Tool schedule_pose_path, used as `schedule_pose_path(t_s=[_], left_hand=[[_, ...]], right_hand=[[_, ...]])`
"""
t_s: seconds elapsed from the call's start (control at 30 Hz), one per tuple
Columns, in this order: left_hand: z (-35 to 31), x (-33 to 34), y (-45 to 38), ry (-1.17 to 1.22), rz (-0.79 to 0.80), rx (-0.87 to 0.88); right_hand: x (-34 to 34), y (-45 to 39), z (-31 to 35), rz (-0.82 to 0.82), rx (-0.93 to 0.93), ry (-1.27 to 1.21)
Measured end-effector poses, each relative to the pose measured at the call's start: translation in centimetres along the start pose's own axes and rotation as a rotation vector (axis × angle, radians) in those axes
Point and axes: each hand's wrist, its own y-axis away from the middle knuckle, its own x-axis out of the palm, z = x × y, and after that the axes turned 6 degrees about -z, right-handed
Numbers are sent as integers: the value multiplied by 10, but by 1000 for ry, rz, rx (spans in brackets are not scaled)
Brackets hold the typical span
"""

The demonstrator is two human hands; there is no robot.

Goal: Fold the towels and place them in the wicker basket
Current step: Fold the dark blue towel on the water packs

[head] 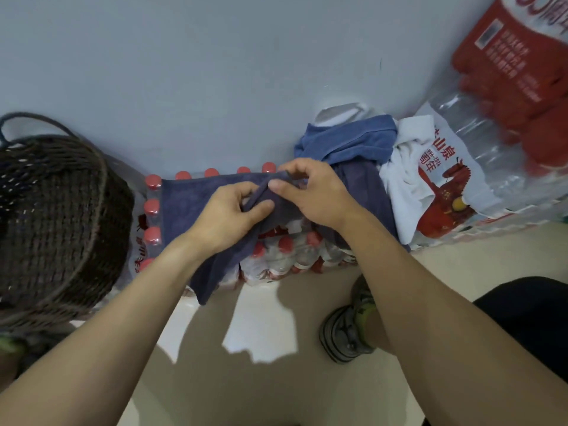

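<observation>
A dark navy towel (pixel 187 204) lies spread over a pack of red-capped water bottles (pixel 276 259), one corner hanging off its front. My left hand (pixel 227 216) pinches a raised fold of this towel between thumb and fingers. My right hand (pixel 310 192) pinches the same fold just to the right, the two hands almost touching. Behind them a lighter blue towel (pixel 347 139) lies crumpled against the wall, with a white towel (pixel 405 167) beside it. The dark wicker basket (pixel 61 216) stands at the left, its inside in shadow.
Large shrink-wrapped packs of water bottles with red labels (pixel 504 124) are stacked at the right against the grey wall. My shoe (pixel 347 327) and dark trouser leg are on the pale floor below the bottle pack.
</observation>
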Motion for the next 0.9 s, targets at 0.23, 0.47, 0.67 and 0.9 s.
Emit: schedule_pose_path(t_s=[0.23, 0.47, 0.67, 0.9], left_hand=[[-10, -48, -10, -269, -79, 13], [-36, -103, -29, -483, -10, -6], [-58, -144, -18, -655, 112, 49], [-52, -174, 14, -514, 95, 19]], right_hand=[[-13, -31, 35, -181, -144, 46], [-45, -48, 73, -275, -260, 60], [-60, -43, 84, -348, -179, -75], [-61, -39, 62, -228, 19, -163]])
